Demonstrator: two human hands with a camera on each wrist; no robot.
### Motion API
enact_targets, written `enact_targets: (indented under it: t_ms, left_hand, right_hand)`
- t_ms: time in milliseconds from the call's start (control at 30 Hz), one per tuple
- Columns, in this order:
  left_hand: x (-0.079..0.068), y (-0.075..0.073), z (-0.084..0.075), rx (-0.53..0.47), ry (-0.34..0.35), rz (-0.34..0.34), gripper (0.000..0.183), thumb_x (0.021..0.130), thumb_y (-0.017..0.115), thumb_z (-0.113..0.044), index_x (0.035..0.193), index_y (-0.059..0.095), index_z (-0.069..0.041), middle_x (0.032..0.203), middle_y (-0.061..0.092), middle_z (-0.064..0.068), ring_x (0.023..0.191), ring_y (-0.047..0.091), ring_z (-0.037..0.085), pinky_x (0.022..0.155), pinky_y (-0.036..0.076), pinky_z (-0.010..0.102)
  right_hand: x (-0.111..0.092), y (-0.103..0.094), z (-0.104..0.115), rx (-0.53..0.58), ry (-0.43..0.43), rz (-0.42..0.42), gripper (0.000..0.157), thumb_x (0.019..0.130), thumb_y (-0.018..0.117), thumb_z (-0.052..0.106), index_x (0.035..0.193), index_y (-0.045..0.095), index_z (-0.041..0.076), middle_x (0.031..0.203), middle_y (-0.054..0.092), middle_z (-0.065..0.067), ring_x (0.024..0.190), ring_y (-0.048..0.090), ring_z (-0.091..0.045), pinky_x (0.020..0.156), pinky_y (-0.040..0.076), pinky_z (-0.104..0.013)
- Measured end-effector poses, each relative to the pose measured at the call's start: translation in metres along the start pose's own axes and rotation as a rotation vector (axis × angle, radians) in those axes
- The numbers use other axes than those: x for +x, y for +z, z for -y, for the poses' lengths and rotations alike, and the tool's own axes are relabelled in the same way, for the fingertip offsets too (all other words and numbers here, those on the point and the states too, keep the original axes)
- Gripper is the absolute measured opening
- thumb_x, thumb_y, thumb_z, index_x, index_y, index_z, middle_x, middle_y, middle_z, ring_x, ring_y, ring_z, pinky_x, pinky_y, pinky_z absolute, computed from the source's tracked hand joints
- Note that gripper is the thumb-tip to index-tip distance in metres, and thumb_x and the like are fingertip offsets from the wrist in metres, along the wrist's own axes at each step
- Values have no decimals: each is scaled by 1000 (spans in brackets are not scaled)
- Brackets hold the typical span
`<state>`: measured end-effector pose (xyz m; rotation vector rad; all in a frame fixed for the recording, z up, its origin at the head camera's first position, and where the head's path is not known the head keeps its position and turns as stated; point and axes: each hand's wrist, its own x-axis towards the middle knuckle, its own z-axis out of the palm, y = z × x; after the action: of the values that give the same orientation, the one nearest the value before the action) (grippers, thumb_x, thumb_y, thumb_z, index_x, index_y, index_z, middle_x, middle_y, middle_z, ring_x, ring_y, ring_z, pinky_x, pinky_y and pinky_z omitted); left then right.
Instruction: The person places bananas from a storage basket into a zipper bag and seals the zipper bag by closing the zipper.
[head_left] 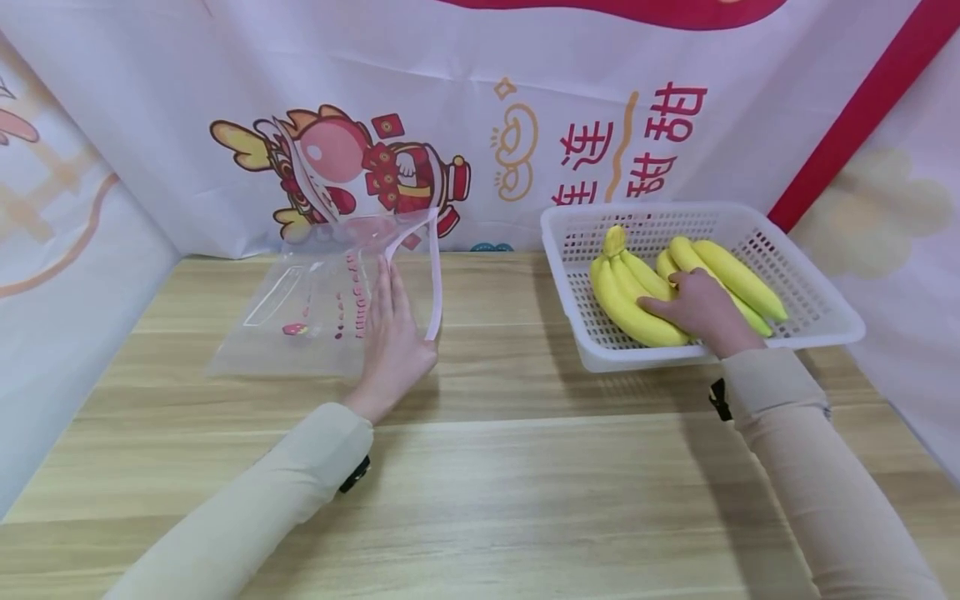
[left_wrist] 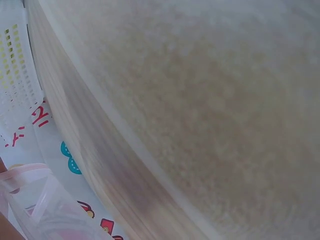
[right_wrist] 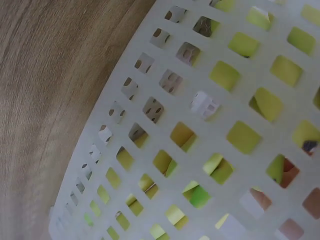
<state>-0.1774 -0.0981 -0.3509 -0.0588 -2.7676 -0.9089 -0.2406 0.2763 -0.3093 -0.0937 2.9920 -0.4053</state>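
On the left of the head view, a clear zip bag (head_left: 315, 308) with pink print lies on the table. My left hand (head_left: 393, 342) is at its mouth, straight fingers against the pale pink rim. Part of that bag (left_wrist: 55, 210) also shows in the left wrist view. In a white plastic basket (head_left: 832, 312) on the right are two bunches of yellow bananas, a left bunch (head_left: 630, 304) and a right bunch (head_left: 742, 279). My right hand (head_left: 705, 308) reaches over the near rim and grips bananas, thumb on the left bunch. Its other fingers are mostly hidden.
The wooden table (head_left: 510, 500) extends towards me. Behind bag and basket hangs a white printed cloth (head_left: 450, 75), with more cloth at both sides. Through the basket wall (right_wrist: 175, 125), the right wrist view shows yellow and green patches.
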Motion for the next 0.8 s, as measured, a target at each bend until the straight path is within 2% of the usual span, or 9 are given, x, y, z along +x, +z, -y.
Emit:
enact_targets:
  t_ms: [133,233,333,467,533,567,633,733,800]
  left_hand:
    - [0,0,0,5,4,3,114,67,68,1,152,-8,-3,160,-19,9,150,-4,34,122,7,52]
    - [0,-1,0,7,5,7,114,67,68,1,152,-7,-2,160,-19,10,150,-3,34,122,8,52]
    - [0,-1,-1,6,4,11,114,67,68,1,152,-7,-2,161,-19,10,150,-3,33,122,8,52]
    - [0,-1,-1,4,2,12,114,66,68,1,152,-6,-2,161,-18,10,150,-3,33,122,8,53]
    - [-1,-1,-1,4,3,15,114,66,68,2,152,-6,-1,161,-18,10,150,-3,34,122,8,53]
    - [-1,-1,-1,4,3,17,114,66,68,1,152,-6,-1,161,-18,10,150,-3,34,122,8,53]
    - [-1,-1,0,6,2,23,114,66,69,1,152,-6,-2,161,-18,10,150,-3,34,122,8,53]
    - [-1,0,0,11,-3,31,114,67,69,0,153,-6,-3,161,-18,9,150,-3,34,121,8,54]
    - [0,0,0,13,-5,32,113,68,69,0,153,-6,-3,161,-18,9,150,-3,34,121,8,54]
  right_hand:
    - [0,0,-1,11,6,19,80,89,55,53,123,49,-18,118,46,-36,106,45,-42,93,41,-58]
    - [0,0,-1,11,0,14,79,88,56,53,123,50,-18,120,46,-37,109,45,-42,96,40,-59]
    - [0,1,-2,4,-22,-3,76,88,57,53,119,53,-16,115,49,-34,105,47,-41,92,42,-57]
    - [0,1,-1,13,-37,-25,64,86,60,53,104,59,-9,89,54,-22,85,51,-32,73,44,-45]
    - [1,1,-1,22,-33,-23,62,86,61,53,104,59,-6,87,55,-20,82,52,-31,71,44,-42]
    - [1,1,-1,27,-29,-16,64,86,60,54,108,58,-7,89,58,-22,84,55,-32,73,46,-43]
    - [2,0,-1,35,-18,11,75,86,59,57,124,52,-8,109,59,-29,99,57,-39,84,48,-51]
    - [3,-1,-2,51,2,52,89,86,57,60,140,36,-8,137,44,-35,123,46,-48,101,39,-60]
    - [4,0,-3,57,15,73,92,85,56,62,143,33,-5,140,40,-35,127,41,-50,103,37,-61]
